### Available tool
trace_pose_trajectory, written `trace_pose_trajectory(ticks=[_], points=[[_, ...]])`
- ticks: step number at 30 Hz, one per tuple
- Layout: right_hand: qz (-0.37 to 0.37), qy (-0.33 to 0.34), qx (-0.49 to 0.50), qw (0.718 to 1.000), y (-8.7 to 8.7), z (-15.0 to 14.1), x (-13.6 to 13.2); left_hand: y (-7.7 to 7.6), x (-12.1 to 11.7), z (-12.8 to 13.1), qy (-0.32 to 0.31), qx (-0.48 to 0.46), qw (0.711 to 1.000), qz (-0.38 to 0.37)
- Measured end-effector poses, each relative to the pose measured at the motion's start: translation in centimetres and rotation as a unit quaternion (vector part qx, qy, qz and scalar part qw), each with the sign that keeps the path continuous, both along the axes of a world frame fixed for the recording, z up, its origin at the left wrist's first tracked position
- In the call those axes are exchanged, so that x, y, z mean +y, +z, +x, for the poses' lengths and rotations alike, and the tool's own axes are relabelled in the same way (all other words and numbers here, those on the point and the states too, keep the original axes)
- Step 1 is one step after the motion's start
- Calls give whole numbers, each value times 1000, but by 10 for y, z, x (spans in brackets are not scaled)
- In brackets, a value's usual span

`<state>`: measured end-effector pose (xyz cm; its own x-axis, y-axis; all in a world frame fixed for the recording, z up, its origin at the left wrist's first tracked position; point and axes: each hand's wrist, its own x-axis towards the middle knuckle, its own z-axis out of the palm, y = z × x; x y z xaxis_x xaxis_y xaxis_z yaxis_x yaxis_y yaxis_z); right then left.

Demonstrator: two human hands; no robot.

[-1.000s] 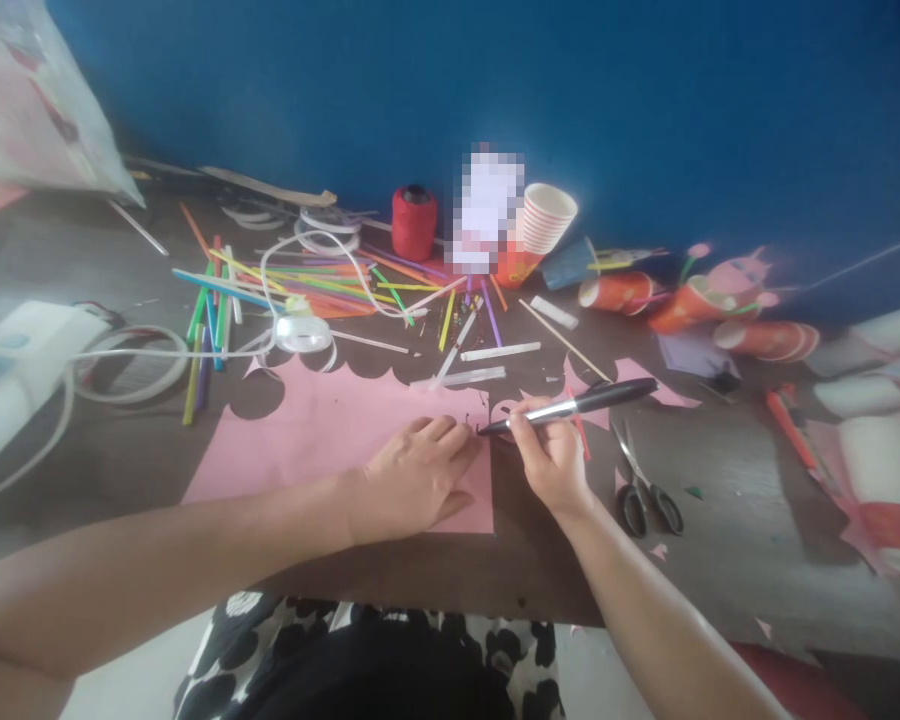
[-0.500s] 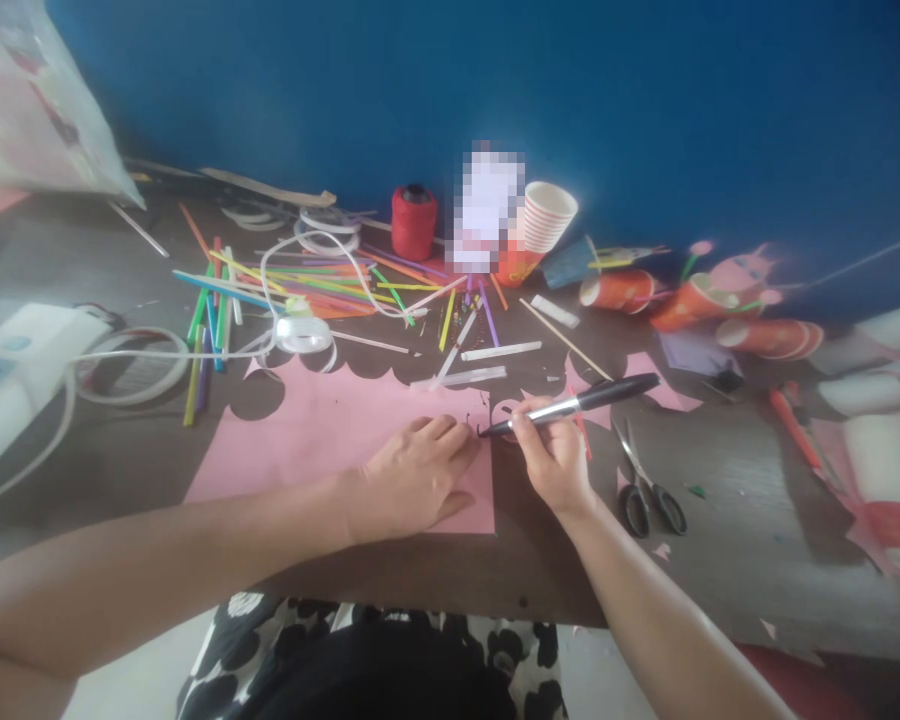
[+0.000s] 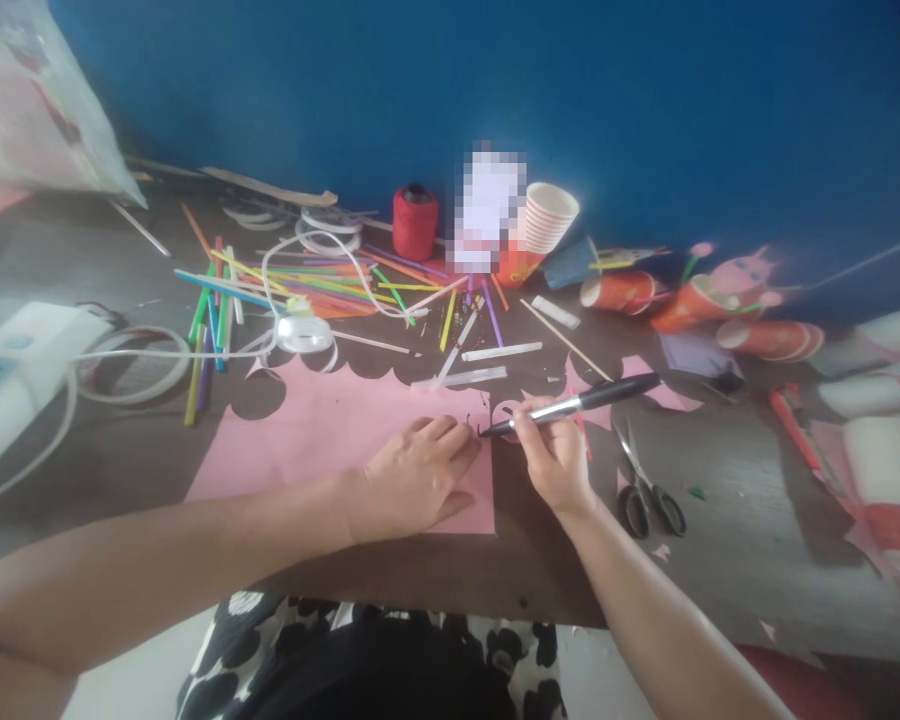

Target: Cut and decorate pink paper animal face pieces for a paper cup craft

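A pink sheet of paper (image 3: 330, 420) with scalloped cut-outs along its far edge lies in front of me. My left hand (image 3: 424, 470) rests on its right part, palm down, thumb apart from the slightly bent fingers. In my right hand (image 3: 555, 455) is a black and silver marker pen (image 3: 570, 405), gripped between thumb and fingers. The pen's tip touches or hovers just over the paper near the right edge, beside my left fingertips. Short dark marks show on the paper there.
Scissors (image 3: 641, 490) with black handles lie right of my right hand, among pink scraps (image 3: 667, 385). Coloured sticks (image 3: 315, 285), a white cable (image 3: 157, 355) and a red spool (image 3: 415, 222) are at the back. Paper cups (image 3: 551, 215) stand and lie at the back right. A power strip (image 3: 22, 370) sits left.
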<state>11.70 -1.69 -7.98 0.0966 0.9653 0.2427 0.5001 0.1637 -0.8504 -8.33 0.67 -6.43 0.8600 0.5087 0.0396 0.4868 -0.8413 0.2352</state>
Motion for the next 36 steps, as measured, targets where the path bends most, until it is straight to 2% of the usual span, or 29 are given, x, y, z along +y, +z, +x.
trace_pose_trajectory(ticks=[7, 21, 36], points=[[-12, 3, -3, 1000, -3, 1, -1, 0, 0, 0, 4, -2, 1000, -7], [5, -21, 2, 1000, 4, -2, 0, 0, 0, 0, -5, 3, 1000, 8], [4, -22, 10, 1000, -1, -3, 2, 0, 1, 1, -4, 7, 1000, 16]])
